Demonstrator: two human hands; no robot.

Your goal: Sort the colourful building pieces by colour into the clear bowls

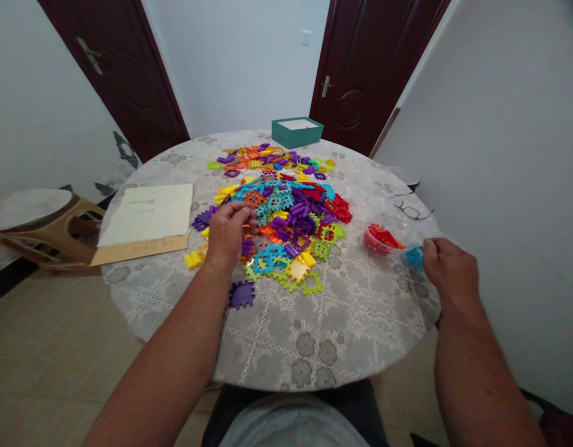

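Note:
A heap of colourful plastic interlocking building pieces [281, 198] lies in the middle of the round table. My left hand [228, 230] is at the heap's left side, palm down. Its fingers are loosely bent and apart, with purple and orange pieces close by; nothing shows clearly in them. At the table's right edge my right hand [449, 267] is closed, with a blurred blue plastic piece [413, 256] at its thumb side. Left of it sits a reddish bowl [372, 243] with red pieces [387, 237] in it. A flat purple square piece [242, 294] lies in front of the heap.
A patterned cloth covers the round table [323, 347]. A green box [295, 132] stands at the back. Cream paper on brown card [149, 214] lies at the left, eyeglasses [411, 211] at the right. A brown stool [48, 230] stands left of the table.

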